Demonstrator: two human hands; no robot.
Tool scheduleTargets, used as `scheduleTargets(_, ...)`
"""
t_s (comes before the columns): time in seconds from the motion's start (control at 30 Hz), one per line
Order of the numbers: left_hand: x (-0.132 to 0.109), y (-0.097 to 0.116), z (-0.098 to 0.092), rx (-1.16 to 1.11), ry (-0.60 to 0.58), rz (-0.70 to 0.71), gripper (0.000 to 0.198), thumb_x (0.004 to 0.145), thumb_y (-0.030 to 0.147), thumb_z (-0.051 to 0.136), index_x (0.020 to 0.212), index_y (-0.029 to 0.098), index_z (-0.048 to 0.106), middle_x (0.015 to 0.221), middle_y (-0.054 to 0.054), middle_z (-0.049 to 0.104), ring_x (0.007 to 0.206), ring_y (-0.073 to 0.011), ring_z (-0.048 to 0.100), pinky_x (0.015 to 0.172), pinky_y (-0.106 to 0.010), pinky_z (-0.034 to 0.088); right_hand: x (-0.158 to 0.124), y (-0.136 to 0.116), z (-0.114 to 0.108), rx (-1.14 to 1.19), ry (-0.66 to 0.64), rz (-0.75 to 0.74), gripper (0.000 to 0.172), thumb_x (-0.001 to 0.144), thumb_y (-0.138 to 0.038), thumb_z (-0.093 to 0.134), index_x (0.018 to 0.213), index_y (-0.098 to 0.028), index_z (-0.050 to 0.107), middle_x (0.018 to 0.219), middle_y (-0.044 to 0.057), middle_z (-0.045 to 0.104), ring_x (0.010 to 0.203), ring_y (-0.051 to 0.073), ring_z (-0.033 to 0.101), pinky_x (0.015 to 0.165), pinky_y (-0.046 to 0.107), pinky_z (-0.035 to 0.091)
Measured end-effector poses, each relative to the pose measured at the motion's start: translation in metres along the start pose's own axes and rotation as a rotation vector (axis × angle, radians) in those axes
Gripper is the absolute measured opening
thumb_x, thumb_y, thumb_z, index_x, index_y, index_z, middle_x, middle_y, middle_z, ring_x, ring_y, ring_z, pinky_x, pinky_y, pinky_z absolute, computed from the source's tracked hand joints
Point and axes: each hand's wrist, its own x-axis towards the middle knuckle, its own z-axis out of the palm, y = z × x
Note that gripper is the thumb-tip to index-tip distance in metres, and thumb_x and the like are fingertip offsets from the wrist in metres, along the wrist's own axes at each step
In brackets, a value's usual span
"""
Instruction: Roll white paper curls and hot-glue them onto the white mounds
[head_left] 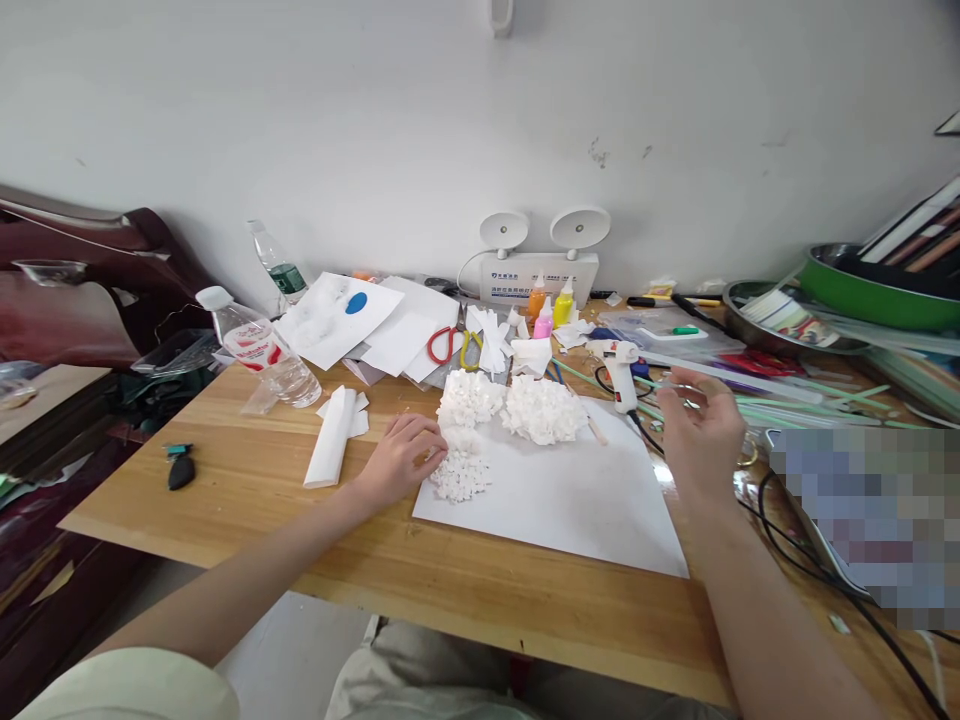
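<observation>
My left hand (401, 460) rests on the wooden table (247, 480) with its fingers curled down against a small white paper flower cluster (461, 475) at the left edge of a white sheet (570, 500). Two larger white paper clusters (544, 410) lie at the sheet's far edge. My right hand (701, 430) hovers above the sheet's right edge, fingers loosely spread and holding nothing. A white glue gun (621, 372) stands just beyond its fingertips, with its black cord (645, 432) running past.
A folded white paper strip (331, 440), two plastic bottles (259, 350), loose sheets (345, 318), red scissors (442, 345), small paint bottles (551, 305) and a white twin-lamp unit (540, 260) crowd the back. Green straws (787, 400), metal bowls (870, 285) and cables (795, 545) fill the right.
</observation>
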Motion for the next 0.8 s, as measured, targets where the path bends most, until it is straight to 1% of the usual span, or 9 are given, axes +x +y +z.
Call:
scheduleTargets(0.2,0.004,0.005,0.006,0.013,0.027,-0.050,0.011,0.083,0.023,0.049,0.079,0.018,0.058,0.087,-0.004,0.060,0.088,-0.0173,0.051,0.081,-0.035,0.037,0.000,0.000,0.001,0.010,0.022,0.002,0.029,0.069,-0.028,0.057,0.096,-0.016,0.061,0.096,0.009,0.061,0.079,0.018,0.058,0.066,0.032,0.047)
scheduleTargets(0.37,0.001,0.009,0.002,0.003,0.043,-0.084,0.006,0.079,0.024,0.052,0.081,0.019,0.056,0.088,-0.003,0.059,0.088,-0.0174,0.051,0.083,-0.035,0.037,0.000,0.000,0.000,0.003,0.029,0.002,0.028,0.070,-0.028,0.056,0.095,-0.018,0.061,0.096,0.008,0.062,0.080,0.018,0.058,0.067,0.033,0.047)
scheduleTargets(0.5,-0.001,0.012,0.001,0.017,0.063,-0.126,0.006,0.077,0.025,0.054,0.077,0.019,0.052,0.086,-0.003,0.058,0.087,-0.0176,0.050,0.081,-0.033,0.037,-0.001,-0.002,-0.001,0.012,0.018,0.001,0.027,0.070,-0.028,0.055,0.095,-0.018,0.061,0.098,0.008,0.061,0.081,0.018,0.058,0.068,0.032,0.047)
scheduleTargets(0.67,0.004,0.016,0.008,0.056,0.060,-0.191,0.007,0.074,0.023,0.054,0.073,0.019,0.048,0.085,-0.002,0.056,0.086,-0.0181,0.050,0.082,-0.034,0.035,-0.002,-0.004,0.001,-0.002,0.022,0.017,0.027,0.070,-0.027,0.056,0.094,-0.018,0.061,0.098,0.008,0.061,0.081,0.018,0.058,0.067,0.032,0.046)
scheduleTargets(0.8,0.008,0.019,0.013,0.094,0.055,-0.229,0.005,0.072,0.019,0.051,0.072,0.019,0.046,0.079,-0.001,0.054,0.082,-0.0179,0.049,0.083,-0.034,0.035,-0.002,-0.003,0.001,-0.016,0.024,0.013,0.027,0.070,-0.028,0.056,0.094,-0.018,0.061,0.097,0.008,0.061,0.081,0.018,0.058,0.066,0.031,0.047)
